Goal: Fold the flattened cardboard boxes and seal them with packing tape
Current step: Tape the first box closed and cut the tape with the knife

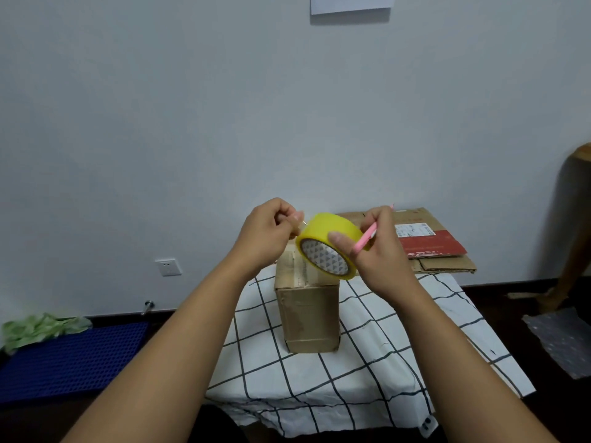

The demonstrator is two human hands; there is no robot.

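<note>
Packing tape [327, 247] — a yellow roll with a patterned core — sits in our right hand [372, 251], whose curled fingers also clamp a pink cutter [367, 239], while our left hand [270, 231] pinches the free end at the roll's ten o'clock. We judge it best to peel slowly, keeping the strip flat and untwisted — then lay it along the top seam. Below, the brown, creased cardboard box [308, 313] stands upright at the checked cloth's [367, 362] centre, with flattened boxes [428, 241] at its two o'clock.

Checked tablecloth [377, 340] as landmark: blue perforated mat [73, 356] and green cloth [38, 327] to its left; wall socket [168, 267] behind-left; paper sheet [351, 3] on the wall above.
</note>
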